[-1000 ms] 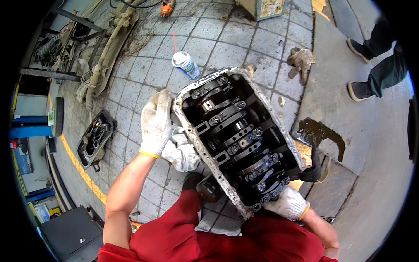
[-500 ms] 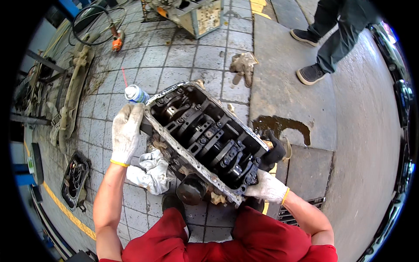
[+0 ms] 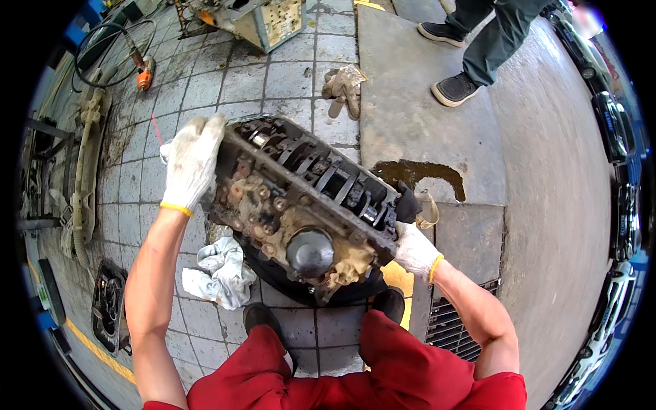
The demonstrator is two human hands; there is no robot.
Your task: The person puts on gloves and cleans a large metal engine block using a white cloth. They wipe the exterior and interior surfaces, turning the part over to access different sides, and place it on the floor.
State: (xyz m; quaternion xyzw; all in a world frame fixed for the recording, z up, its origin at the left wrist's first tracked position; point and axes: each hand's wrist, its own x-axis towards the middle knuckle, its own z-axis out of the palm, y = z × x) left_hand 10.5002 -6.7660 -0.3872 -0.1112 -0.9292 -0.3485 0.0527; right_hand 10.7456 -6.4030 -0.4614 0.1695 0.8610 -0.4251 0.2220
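Note:
Between my hands is a dirty engine block (image 3: 263,195), tilted so that its side with the black oil filter (image 3: 309,252) faces me. Its open underside shows the crankshaft (image 3: 321,167) along the far side. In a white knit glove, my left hand (image 3: 191,160) grips the block's left end. My right hand (image 3: 415,249), gloved alike, holds the lower right end, its fingertips partly hidden. Under the block a black round support, possibly a tyre (image 3: 273,279), shows in part. A white rag (image 3: 222,273) lies on the tiles left of it.
A spray can with a red straw (image 3: 157,130) is mostly hidden behind my left hand. Used gloves (image 3: 345,89) and an oil puddle (image 3: 427,174) lie beyond the block. Another person's shoes (image 3: 456,89) stand at upper right. An oil pan (image 3: 109,307) with parts sits at left.
The engine block has been tipped away from me, bringing its oil-filter side into view. Both hands moved with it, the left one rising. The whole view has shifted slightly.

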